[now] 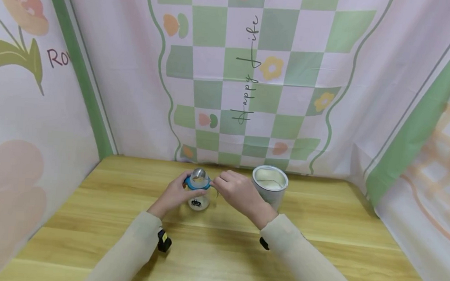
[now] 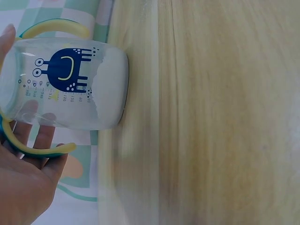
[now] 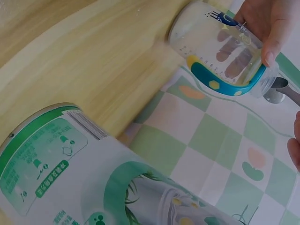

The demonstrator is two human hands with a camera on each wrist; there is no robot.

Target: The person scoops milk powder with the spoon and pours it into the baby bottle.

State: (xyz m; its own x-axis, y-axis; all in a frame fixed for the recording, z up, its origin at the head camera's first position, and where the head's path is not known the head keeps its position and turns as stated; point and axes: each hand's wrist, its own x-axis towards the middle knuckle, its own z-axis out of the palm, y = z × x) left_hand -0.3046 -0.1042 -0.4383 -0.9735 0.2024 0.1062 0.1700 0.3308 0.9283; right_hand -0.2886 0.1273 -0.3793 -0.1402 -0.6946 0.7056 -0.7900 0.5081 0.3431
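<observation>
A clear baby bottle (image 1: pixel 199 202) with blue-and-yellow handles stands on the table, white powder (image 2: pixel 112 86) lying in its bottom. My left hand (image 1: pixel 175 194) holds it near the neck, thumb on the near side and fingers round behind, as the left wrist view (image 2: pixel 26 183) shows through the clear wall. My right hand (image 1: pixel 238 192) pinches the handle of a metal scoop (image 3: pixel 275 95). The scoop's bowl is tipped over at the bottle's open mouth. Only fingertips of the right hand show in the right wrist view.
An open tin (image 1: pixel 270 179) of pale powder stands just right of my right hand, its green-and-white label (image 3: pixel 56 159) facing the right wrist camera. Behind the wooden table (image 1: pixel 215 263) hangs a green-checked curtain (image 1: pixel 238 71). Patterned cloth also hangs on both sides.
</observation>
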